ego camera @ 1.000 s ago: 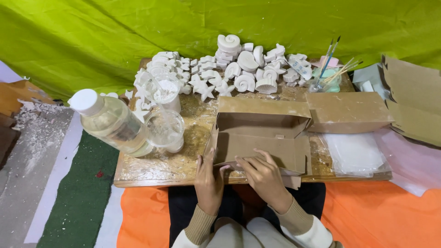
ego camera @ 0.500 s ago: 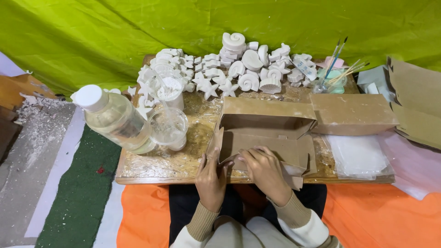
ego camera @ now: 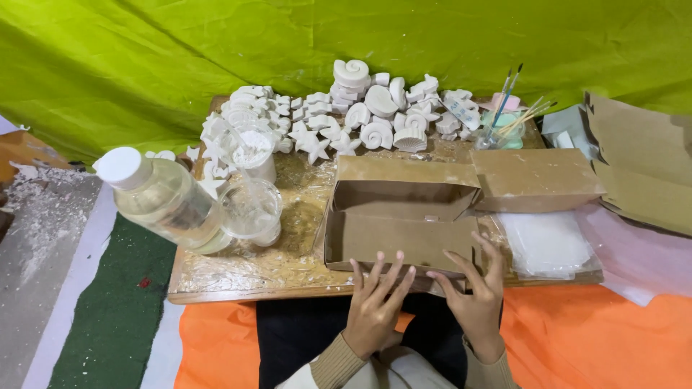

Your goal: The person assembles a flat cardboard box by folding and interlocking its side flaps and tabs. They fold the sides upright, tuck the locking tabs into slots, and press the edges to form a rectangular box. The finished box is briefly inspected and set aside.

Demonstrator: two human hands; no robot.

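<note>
An open brown cardboard box (ego camera: 404,216) lies on a low wooden board (ego camera: 238,277), its flaps spread to the right. My left hand (ego camera: 375,306) hovers at the box's near edge with fingers spread, holding nothing. My right hand (ego camera: 472,292) is beside it at the box's near right corner, fingers apart and empty. Both hands are just in front of the box over my lap.
White plaster figures (ego camera: 360,115) crowd the board's far side. A clear plastic bottle with a white cap (ego camera: 162,198) and plastic cups (ego camera: 252,209) stand left. Brushes in a jar (ego camera: 504,122), a plastic bag (ego camera: 544,241) and more cardboard (ego camera: 641,166) lie right. Green cloth hangs behind.
Both hands have drawn back from inside the box toward me and opened their fingers. The view has shifted slightly.
</note>
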